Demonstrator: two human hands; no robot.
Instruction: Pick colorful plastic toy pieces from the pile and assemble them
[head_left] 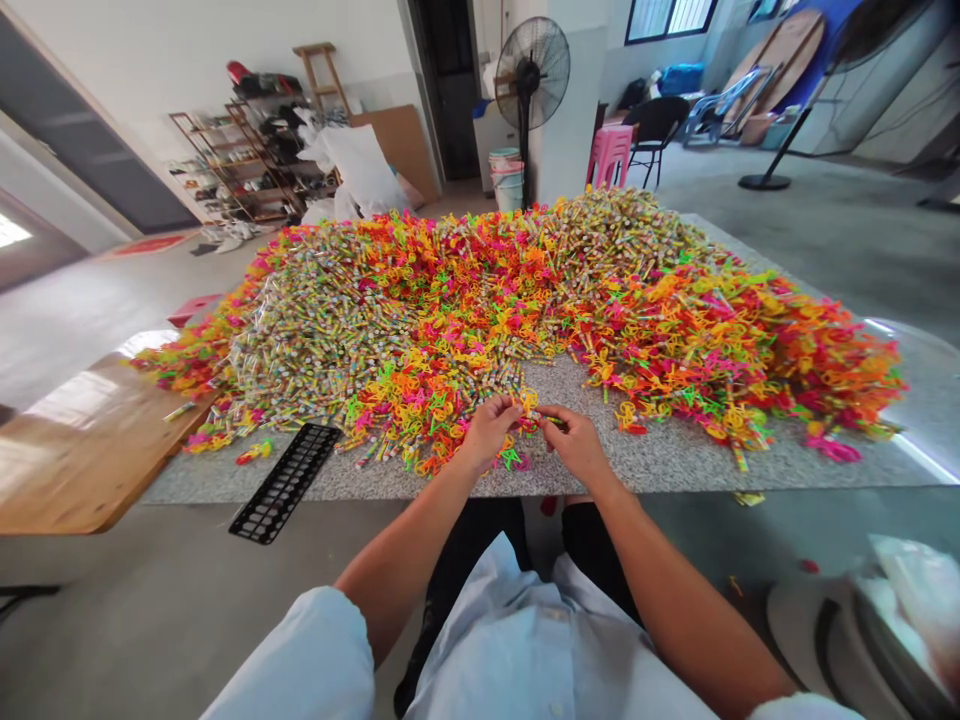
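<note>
Just above the front edge of the grey speckled table [420,484], my two hands are close together. My left hand [489,430] has its fingers pinched, with small yellow and orange plastic bits at the fingertips. Opposite it, my right hand [573,440] pinches a small, thin greenish piece, too small to make out exactly. Beside my left hand lies a heap of bright plastic loop-shaped pieces [420,400] in orange, yellow, pink and green. Many short patterned tubes [315,330] are piled behind it to the left. Another heap of colourful pieces [697,350] spreads to the right.
A black slotted tray [286,482] overhangs the table's front edge on the left. A wooden table [82,450] adjoins there. Behind stand a fan [531,75], stacked pink stools [611,152] and a shoe rack [240,160]. A bin-like container [810,630] stands at lower right.
</note>
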